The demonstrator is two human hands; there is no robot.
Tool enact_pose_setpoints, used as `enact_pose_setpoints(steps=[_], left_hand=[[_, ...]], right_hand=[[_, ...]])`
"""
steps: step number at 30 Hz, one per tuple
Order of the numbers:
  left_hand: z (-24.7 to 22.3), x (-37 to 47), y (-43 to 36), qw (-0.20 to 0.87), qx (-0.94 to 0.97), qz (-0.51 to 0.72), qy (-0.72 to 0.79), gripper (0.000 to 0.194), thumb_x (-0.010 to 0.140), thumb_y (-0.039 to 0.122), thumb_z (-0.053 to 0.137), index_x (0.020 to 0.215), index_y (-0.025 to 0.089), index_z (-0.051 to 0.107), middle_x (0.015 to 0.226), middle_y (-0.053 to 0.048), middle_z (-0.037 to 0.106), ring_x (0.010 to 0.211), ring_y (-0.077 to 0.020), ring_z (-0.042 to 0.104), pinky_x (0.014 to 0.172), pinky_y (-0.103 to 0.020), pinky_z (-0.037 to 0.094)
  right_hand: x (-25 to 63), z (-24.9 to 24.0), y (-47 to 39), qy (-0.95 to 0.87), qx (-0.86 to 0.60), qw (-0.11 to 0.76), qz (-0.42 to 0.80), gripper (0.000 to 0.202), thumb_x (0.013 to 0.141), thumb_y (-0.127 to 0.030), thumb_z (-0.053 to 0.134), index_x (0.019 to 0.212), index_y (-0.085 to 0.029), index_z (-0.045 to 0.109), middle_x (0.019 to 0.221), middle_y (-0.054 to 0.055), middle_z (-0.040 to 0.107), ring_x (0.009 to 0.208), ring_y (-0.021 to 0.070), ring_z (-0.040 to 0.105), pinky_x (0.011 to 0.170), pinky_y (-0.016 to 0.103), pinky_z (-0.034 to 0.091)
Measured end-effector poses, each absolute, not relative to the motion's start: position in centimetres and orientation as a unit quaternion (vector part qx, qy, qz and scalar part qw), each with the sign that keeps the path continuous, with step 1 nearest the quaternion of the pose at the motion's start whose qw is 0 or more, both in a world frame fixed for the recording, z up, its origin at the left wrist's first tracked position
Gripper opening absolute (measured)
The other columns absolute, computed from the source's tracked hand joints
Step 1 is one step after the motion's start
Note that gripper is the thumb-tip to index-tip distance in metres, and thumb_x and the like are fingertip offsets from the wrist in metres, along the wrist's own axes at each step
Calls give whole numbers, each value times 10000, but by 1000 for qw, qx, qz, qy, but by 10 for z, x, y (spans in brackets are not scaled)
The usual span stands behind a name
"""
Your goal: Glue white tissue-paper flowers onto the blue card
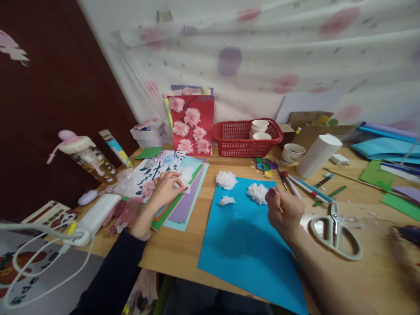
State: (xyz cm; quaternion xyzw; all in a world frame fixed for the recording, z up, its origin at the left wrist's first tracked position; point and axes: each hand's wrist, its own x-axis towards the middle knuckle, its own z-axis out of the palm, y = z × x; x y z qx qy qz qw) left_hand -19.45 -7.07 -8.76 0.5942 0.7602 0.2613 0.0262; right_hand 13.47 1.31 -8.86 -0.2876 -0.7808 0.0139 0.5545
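Observation:
A blue sheet of paper lies in front of me. Near its top edge sit two ruffled white tissue-paper flowers and a smaller white tissue piece, beside a wet, shiny patch. My right hand is closed above the sheet's right side, thumb pressed to the fingers, close to the right-hand flower; whatever it holds is hidden. To the left, my left hand pinches a bit of white tissue paper over a stack of coloured papers, next to more white tissue.
A red card with pink flowers stands at the back, near a red basket with paper cups. Scissors, brushes, a white roll and a cup lie right. A power strip and bottle are left.

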Motion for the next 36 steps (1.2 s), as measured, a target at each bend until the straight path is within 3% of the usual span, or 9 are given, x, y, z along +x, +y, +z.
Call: enact_pose_setpoints(steps=[2,5,8,11,16,19,24,31,36], left_hand=[[-85,-196,-71,63,583,327,741,124,758,272,678,660,202,649,1089,-84,719,1109,-289,598,1019,-468,396],[-77,-193,-72,161,547,419,706,214,750,376,685,695,195,586,804,-49,719,819,-221,675,822,-368,506],[-71,-181,-74,256,502,477,674,321,677,431,763,755,188,570,732,-29,709,732,-201,687,701,-313,522],[-67,-163,-74,324,489,502,636,370,629,388,821,840,173,606,811,-42,737,799,-199,709,771,-323,542],[-66,-132,-68,410,532,472,571,255,680,310,791,857,161,685,927,-69,762,905,-211,714,899,-365,546],[-66,-118,-61,450,556,428,552,200,715,282,749,875,162,730,973,-85,771,932,-222,713,896,-371,554],[-69,-95,-44,475,589,334,562,237,724,216,710,950,163,758,975,-82,775,887,-213,718,835,-344,562],[-76,-69,-31,408,634,288,590,279,735,185,628,981,148,755,1010,-91,757,817,-195,700,747,-304,544],[-78,-64,-25,340,674,258,602,265,729,196,604,933,189,774,915,-53,762,730,-169,646,674,-271,510]], right_hand=[[134,-85,12,-769,-275,573,59,544,1037,-413,290,580,-217,508,549,19,553,513,149,537,533,286,397],[132,-77,13,-733,-310,592,132,610,1020,-529,221,698,-210,630,755,77,649,752,213,621,673,344,463],[131,-73,18,-658,-363,588,299,712,980,-631,160,677,-208,647,577,44,548,557,186,527,508,313,388],[130,-76,25,-556,-357,570,489,711,936,-700,206,608,-210,603,415,3,430,386,146,380,391,278,263],[124,-77,31,-478,-339,527,616,666,826,-792,387,574,-208,583,374,-28,396,338,113,331,373,255,286],[123,-78,31,-464,-343,530,622,705,815,-821,356,494,-219,533,341,-33,354,319,105,306,361,252,283],[122,-81,23,-500,-417,587,481,744,888,-744,339,399,-214,520,332,6,407,334,109,371,360,250,280],[117,-84,15,-538,-422,582,439,753,903,-735,333,404,-212,543,346,11,443,371,125,455,411,262,340],[114,-97,14,-604,-413,546,409,733,930,-705,336,429,-214,547,403,15,506,434,135,510,458,264,354]])
